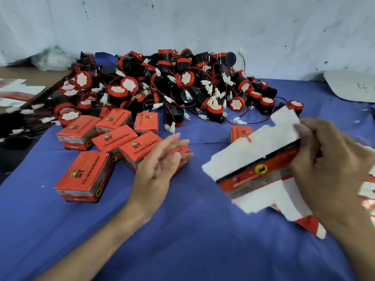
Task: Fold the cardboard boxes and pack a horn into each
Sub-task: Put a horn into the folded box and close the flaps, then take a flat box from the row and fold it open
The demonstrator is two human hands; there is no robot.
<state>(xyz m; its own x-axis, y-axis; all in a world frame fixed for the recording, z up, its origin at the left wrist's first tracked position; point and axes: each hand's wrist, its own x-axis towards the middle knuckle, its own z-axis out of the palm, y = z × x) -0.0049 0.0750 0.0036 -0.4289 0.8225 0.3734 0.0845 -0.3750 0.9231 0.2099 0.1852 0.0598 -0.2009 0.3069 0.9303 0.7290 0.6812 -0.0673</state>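
My right hand (332,169) grips a flat, unfolded cardboard box (255,159), white inside with a red and black printed band, held tilted above the blue cloth. My left hand (162,165) hovers with relaxed fingers over a small folded red box (180,151), holding nothing. Several closed red boxes (85,175) lie in a cluster at the left of the cloth, and one more red box (240,133) stands behind the flat one. A large heap of black and red horns (162,84) with red wires and white plugs fills the back of the table.
The table is covered by a blue cloth (182,230). Flat box blanks lie at the far left (18,92) and at the right edge (368,189). A white board (351,86) rests at the back right. A stained white wall (182,27) closes off the back.
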